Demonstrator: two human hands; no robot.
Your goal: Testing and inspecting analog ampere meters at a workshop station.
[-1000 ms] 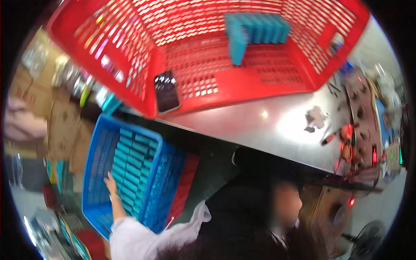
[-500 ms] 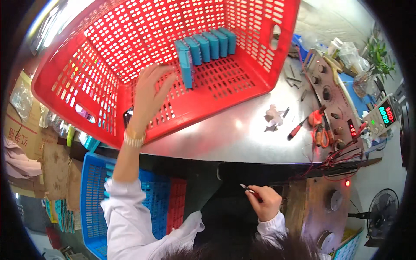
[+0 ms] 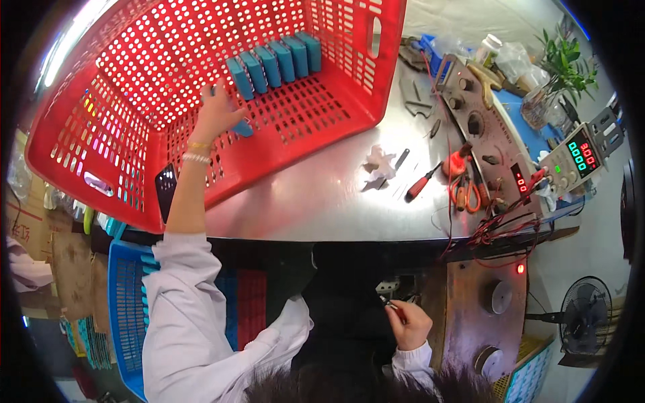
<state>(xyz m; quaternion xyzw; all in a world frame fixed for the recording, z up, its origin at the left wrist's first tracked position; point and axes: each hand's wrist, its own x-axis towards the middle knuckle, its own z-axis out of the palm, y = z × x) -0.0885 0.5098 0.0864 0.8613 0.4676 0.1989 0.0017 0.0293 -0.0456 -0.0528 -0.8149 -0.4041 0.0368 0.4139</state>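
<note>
My left hand reaches into the red basket, fingers curved over a single blue block and gripping it, partly hiding it. Behind it several similar blue blocks stand upright in a row along the basket's back. A dark phone lies at the basket's front left corner, beside my left forearm. My right hand is low, below the metal table's front edge, with thumb and fingers closed on a small dark tool with a metal tip.
The steel table holds pliers, a screwdriver and scraps. Right are an instrument panel with red wires, a power supply and a fan. Below left stands a blue crate of blocks.
The view has swung round. My left hand has moved from the lower crate up into the red basket, onto the separate blue block, which now sits lower and farther from the row.
</note>
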